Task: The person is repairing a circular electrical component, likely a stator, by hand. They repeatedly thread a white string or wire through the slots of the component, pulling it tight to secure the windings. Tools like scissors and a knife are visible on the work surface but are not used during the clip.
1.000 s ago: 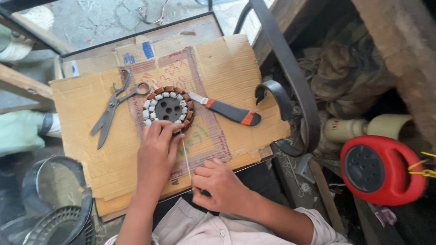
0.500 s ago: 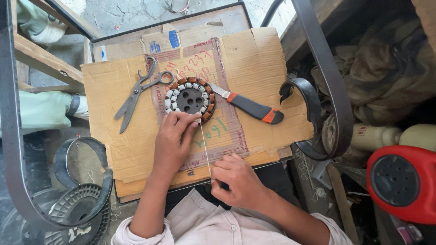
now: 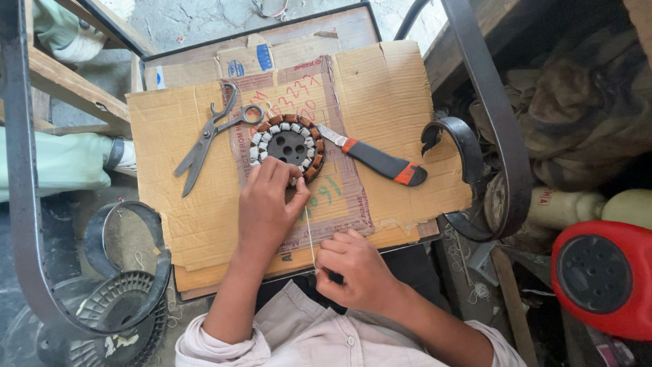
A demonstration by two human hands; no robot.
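Left grip pinches closed at the near edge of the stator on the cardboard-covered bench, while the right grip clamps a thin wire running lengthwise from stator toward the body, left hand nearer the stator.

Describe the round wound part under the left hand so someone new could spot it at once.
Start at the cardboard sheet on the table. Near its middle, between the scissors and the orange-and-black knife, lies the stator, touched by the left hand. It alone is round: dark hub, ring of white and copper coils.
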